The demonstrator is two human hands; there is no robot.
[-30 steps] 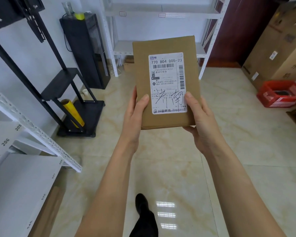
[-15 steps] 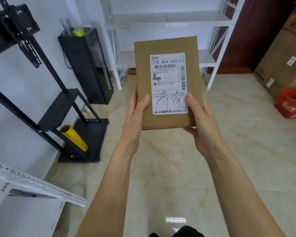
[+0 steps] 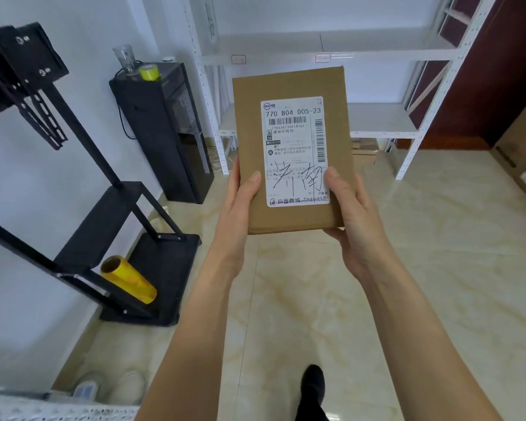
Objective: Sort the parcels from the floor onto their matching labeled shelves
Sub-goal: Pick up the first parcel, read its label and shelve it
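Note:
I hold a flat brown cardboard parcel point(image 3: 292, 83) upright in front of me with both hands. Its white shipping label point(image 3: 295, 129) reads 770 B04 005-23 and has handwritten characters across the lower part. My left hand point(image 3: 236, 208) grips the parcel's lower left edge, thumb on the front. My right hand point(image 3: 351, 217) grips the lower right edge, thumb on the label. Behind the parcel stands a white metal shelf rack point(image 3: 383, 53) with small label tags point(image 3: 322, 58) on the front of its upper shelf.
A black stand point(image 3: 104, 217) with a yellow film roll point(image 3: 128, 279) is at left, beside a black cabinet point(image 3: 167, 132). Cardboard lies under the rack's low shelf point(image 3: 365, 150). A dark red door point(image 3: 504, 71) is at right. My foot point(image 3: 313, 387) is on the tiled floor.
The view has moved forward toward the white shelf rack; the near shelf at left and the red crate at right have slipped out of frame. The parcel stays held the same way.

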